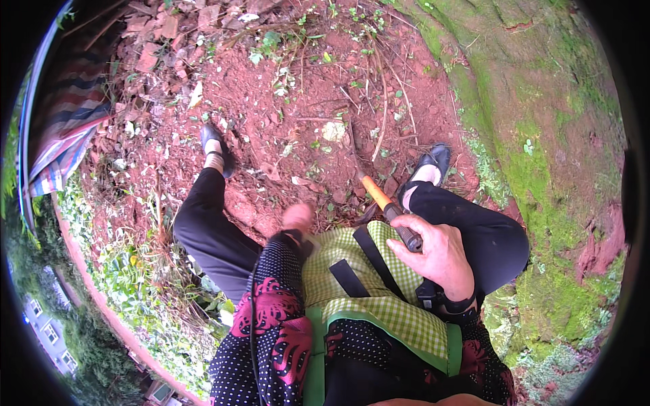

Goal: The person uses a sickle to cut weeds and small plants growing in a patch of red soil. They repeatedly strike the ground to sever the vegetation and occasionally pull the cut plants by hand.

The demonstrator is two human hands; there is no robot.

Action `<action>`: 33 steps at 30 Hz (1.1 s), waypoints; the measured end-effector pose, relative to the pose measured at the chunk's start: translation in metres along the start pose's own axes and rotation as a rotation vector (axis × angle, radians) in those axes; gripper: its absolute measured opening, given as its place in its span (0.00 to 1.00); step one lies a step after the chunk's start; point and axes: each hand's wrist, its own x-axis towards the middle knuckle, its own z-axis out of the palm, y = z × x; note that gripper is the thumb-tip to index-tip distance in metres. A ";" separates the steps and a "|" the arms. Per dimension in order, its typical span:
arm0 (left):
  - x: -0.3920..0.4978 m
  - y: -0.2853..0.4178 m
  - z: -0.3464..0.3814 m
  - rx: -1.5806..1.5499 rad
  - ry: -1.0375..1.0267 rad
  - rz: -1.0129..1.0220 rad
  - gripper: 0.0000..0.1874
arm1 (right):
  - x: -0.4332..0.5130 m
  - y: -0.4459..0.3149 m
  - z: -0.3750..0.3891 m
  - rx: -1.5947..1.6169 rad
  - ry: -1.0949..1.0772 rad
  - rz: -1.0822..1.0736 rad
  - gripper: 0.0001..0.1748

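My right hand (442, 251) holds the black grip end of a sickle-like hand tool (376, 192), with its fingers loosely around it. The handle is orange towards the front. A thin, dark, rusty blade runs from it towards the soil and blends into the twigs, so its exact shape is hard to tell. My left hand (298, 218) is blurred, low over the reddish soil (254, 144) between my legs; I cannot tell if it holds anything. A green checked apron (330, 248) covers my lap.
A steep mossy bank (538, 167) rises close on the right. Broken reddish stones (152, 56) lie at the upper left, near a striped tarp (84, 122). Dry twigs (383, 101) and small weeds lie ahead. Leafy plants (127, 284) border the left, where the ground seems to drop towards a building (51, 332).
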 end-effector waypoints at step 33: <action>0.116 -0.082 -0.014 -0.925 0.739 -0.687 0.15 | 0.086 0.012 0.022 0.202 0.340 -0.203 0.13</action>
